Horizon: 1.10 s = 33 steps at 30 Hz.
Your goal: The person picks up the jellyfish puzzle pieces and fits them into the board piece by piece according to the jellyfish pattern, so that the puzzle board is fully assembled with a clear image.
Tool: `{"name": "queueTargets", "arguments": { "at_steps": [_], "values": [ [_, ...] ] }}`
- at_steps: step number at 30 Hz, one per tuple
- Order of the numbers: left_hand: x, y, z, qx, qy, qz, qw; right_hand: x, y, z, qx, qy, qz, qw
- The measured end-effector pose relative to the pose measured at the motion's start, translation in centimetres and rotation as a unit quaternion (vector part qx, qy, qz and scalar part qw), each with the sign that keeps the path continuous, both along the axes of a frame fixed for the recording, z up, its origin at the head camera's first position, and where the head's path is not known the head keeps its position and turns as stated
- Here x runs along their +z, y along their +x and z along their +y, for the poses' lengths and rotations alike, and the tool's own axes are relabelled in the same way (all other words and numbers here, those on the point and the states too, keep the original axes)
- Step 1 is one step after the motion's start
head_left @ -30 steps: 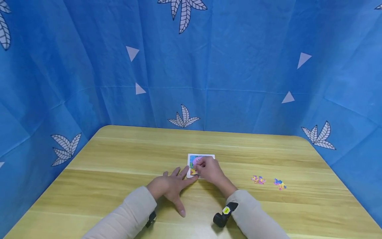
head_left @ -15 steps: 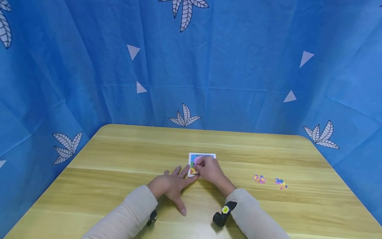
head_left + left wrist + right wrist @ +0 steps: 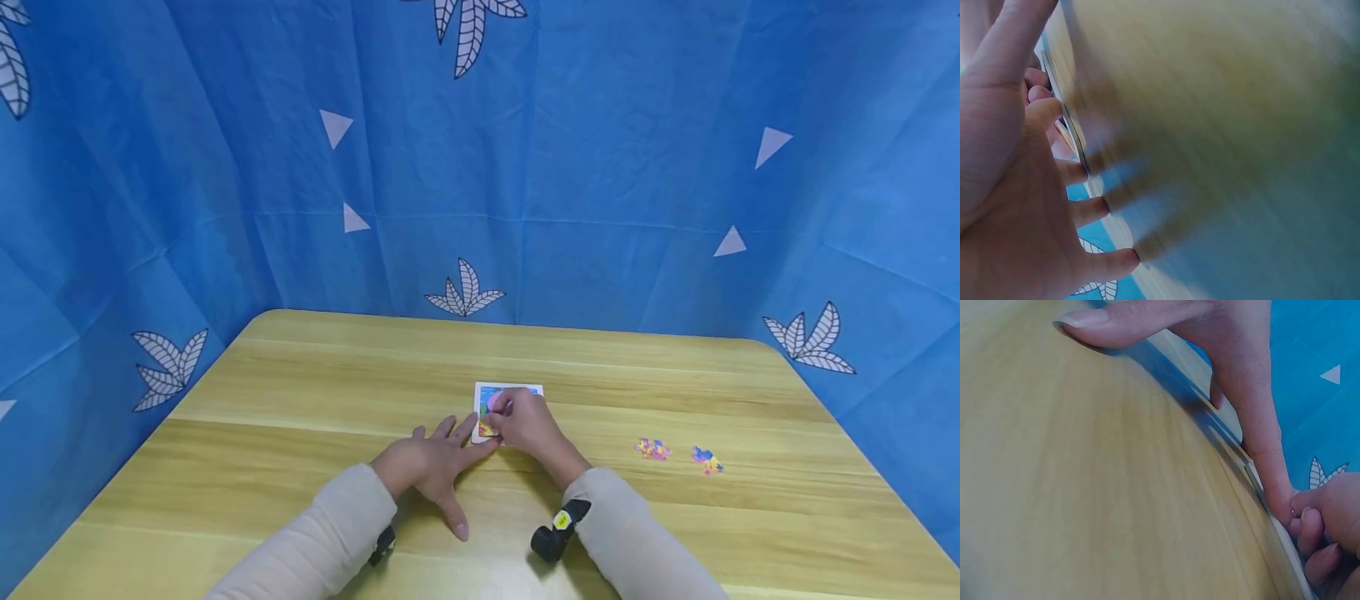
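Note:
A small jigsaw board (image 3: pixel 477 398) with a white border and a pink cartoon-pig picture lies flat on the table. My left hand (image 3: pixel 435 468) is spread beside its lower left, index fingertip at the front edge and thumb stretched towards me. In the left wrist view, straight fingers (image 3: pixel 1094 211) touch down near the board's thin edge. My right hand (image 3: pixel 527 423) is over the board, thumb and index finger pinched together at the picture's lower middle on a puzzle piece, mostly hidden by the fingers. The right wrist view shows its curled fingers (image 3: pixel 1311 531) close against the left index finger.
To the right on the wooden table (image 3: pixel 300 375) lie two small groups of puzzle pieces, one pink and yellow (image 3: pixel 652 449), the other blue and yellow (image 3: pixel 707 460). A blue patterned curtain (image 3: pixel 600 167) hangs behind and at both sides.
My right hand has shifted slightly over the picture, and its wrist has moved a little left and forward. The left hand stays in place at the board, and the loose pieces lie as before.

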<state>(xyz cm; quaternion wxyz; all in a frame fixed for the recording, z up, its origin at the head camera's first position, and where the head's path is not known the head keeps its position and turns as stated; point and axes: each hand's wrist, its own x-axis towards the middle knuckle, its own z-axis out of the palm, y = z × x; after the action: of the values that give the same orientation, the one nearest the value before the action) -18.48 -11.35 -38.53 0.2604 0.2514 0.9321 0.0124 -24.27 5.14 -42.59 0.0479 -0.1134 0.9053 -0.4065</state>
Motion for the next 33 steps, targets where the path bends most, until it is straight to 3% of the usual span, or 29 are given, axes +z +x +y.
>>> {"name": "queueTargets", "arguments": {
  "at_steps": [12, 22, 33],
  "values": [
    [0.1, 0.0, 0.0, 0.002, 0.005, -0.004, 1.0, 0.4, -0.6, 0.1, -0.02, 0.072, -0.001, 0.9972],
    [0.1, 0.1, 0.0, 0.003, 0.005, -0.005, 1.0, 0.4, -1.0, 0.2, -0.027, 0.008, -0.078, 0.9965],
    [0.0, 0.0, -0.1, 0.008, 0.007, -0.009, 0.9999, 0.2, -1.1, 0.1, -0.031, -0.033, -0.112, 0.9927]
  ]
}}
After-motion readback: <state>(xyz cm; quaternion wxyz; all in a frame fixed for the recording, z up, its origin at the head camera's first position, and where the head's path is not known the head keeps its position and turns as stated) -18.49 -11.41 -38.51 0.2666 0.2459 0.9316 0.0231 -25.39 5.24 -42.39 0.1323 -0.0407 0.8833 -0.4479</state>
